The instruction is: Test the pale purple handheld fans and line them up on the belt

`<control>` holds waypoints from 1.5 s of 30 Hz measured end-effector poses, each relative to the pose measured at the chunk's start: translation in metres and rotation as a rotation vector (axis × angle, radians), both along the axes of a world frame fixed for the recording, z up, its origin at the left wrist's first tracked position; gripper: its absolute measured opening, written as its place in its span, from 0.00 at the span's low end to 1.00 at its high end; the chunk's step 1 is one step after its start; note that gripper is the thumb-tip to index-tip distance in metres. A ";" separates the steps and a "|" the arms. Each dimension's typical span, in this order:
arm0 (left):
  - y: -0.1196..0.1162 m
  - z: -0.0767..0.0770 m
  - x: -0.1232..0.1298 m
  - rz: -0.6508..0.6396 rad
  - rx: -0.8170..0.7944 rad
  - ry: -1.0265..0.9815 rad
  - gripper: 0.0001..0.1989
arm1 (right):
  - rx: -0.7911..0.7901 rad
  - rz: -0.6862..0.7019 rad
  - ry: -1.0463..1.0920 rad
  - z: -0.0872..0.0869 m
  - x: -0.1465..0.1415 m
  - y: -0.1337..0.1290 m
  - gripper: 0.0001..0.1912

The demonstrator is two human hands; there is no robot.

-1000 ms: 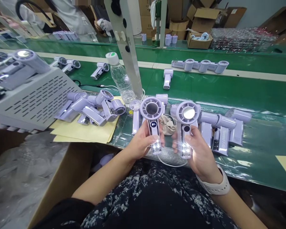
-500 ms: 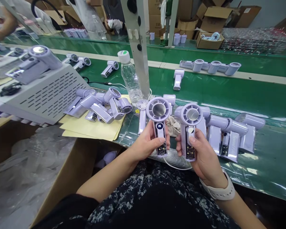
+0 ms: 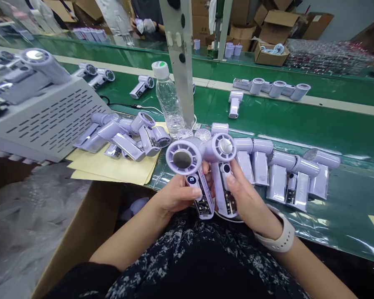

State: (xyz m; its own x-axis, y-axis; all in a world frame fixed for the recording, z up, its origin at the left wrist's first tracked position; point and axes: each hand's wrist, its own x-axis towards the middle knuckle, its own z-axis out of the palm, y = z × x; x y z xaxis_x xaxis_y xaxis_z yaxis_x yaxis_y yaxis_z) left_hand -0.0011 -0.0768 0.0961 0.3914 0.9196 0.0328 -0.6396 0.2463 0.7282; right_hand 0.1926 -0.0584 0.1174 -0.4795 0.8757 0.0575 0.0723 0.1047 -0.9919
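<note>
My left hand (image 3: pixel 180 193) is wrapped round a lilac handheld fan (image 3: pixel 202 205), its thumb on the front below a small lit display that reads 20. My right hand (image 3: pixel 251 199) grips a second lilac fan (image 3: pixel 220 187), with the thumb just under its round dark button. Both fans have open handle fronts that show circuit boards. Their round heads are close together, the left one tilted to the left. To the right, several more lilac fans (image 3: pixel 277 182) lie in a row on the green table. Another group of fans (image 3: pixel 129 145) rests on yellow paper at the left.
A clear bottle (image 3: pixel 168 99) stands beside a metal post (image 3: pixel 182 62). At the left are a slotted grey box (image 3: pixel 59 120) and a carton of plastic bags (image 3: pixel 34 224). Beyond the green conveyor (image 3: pixel 268 112), a person's gloved hand (image 3: pixel 148 25) shows near cartons.
Both hands have moved left with their fans and come closer together. The left fan now leans left, and the right fan's head has turned. The right hand's dark button is now visible.
</note>
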 end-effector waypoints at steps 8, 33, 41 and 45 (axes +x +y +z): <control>-0.004 -0.013 -0.011 0.140 0.012 -0.050 0.32 | 0.660 -0.296 -0.575 -0.035 -0.005 0.050 0.07; -0.010 -0.016 0.018 -0.120 0.002 0.112 0.29 | -0.147 -0.040 0.161 0.024 0.009 0.018 0.21; -0.009 -0.018 0.007 -0.079 0.027 -0.013 0.29 | 0.444 -0.527 -0.296 0.024 0.019 0.045 0.25; -0.005 -0.003 -0.005 0.074 0.133 -0.015 0.26 | 0.457 -0.443 -0.219 0.010 0.007 0.033 0.35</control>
State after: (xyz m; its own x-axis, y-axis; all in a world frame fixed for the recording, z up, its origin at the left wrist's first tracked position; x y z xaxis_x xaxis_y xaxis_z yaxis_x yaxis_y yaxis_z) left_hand -0.0057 -0.0817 0.0927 0.3211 0.9332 0.1615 -0.6637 0.1000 0.7413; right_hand 0.1992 -0.0258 0.1276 -0.1233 0.9029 0.4117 0.3992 0.4250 -0.8125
